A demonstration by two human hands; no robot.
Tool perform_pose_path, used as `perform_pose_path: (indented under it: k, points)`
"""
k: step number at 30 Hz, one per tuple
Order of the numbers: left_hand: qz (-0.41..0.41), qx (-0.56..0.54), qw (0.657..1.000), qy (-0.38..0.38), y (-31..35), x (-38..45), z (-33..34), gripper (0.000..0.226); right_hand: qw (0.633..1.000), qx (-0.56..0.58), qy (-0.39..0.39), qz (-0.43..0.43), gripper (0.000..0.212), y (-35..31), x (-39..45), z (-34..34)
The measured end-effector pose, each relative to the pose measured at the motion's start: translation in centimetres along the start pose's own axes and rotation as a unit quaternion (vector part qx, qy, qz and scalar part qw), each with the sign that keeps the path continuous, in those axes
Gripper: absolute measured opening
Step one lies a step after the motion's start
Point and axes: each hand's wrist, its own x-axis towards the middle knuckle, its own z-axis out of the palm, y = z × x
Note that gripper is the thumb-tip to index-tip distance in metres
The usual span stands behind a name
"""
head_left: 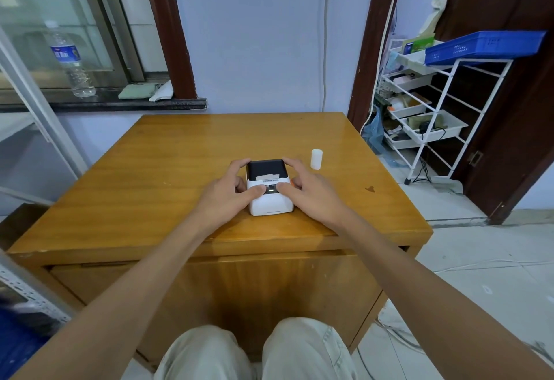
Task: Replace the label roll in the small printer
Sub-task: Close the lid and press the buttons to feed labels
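A small white printer (271, 203) with a black lid sits near the middle of the wooden table (168, 170). A torn strip of white label paper sticks out under the closed lid. My left hand (227, 191) grips the printer's left side, thumb on its top face. My right hand (308, 188) holds the right side, thumb also resting on the top near the small display. A white label roll (316, 159) stands upright on the table, just beyond and to the right of my right hand, untouched.
A white wire shelf rack (431, 116) with trays and a blue basket (482, 47) stands to the right of the table. A water bottle (70, 59) and folded cloths lie on the window ledge at the back left. My knees are under the table's front edge.
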Motion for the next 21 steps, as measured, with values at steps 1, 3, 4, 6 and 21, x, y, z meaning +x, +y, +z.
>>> perform_pose_path:
  k: [1,3,4,6,21]
  points:
    - [0.001,-0.003,1.000,0.000,0.03,-0.01,0.01,0.070,1.000,0.000,0.000,0.000,0.064,0.01,0.00,0.00]
    - [0.004,-0.002,1.000,0.001,0.08,-0.07,0.02,0.069,1.000,-0.004,0.001,-0.001,0.064,-0.03,-0.02,0.00]
    - [0.005,-0.001,1.000,0.002,0.09,-0.09,0.02,0.069,1.000,-0.005,0.001,-0.001,0.064,-0.04,0.00,0.01]
    - [0.005,-0.006,1.000,0.002,0.12,-0.11,0.00,0.070,1.000,-0.008,0.001,0.001,0.065,-0.05,0.02,0.02]
    - [0.009,0.012,1.000,0.006,0.13,-0.16,0.00,0.070,1.000,-0.001,0.010,-0.007,0.063,0.11,-0.04,0.15]
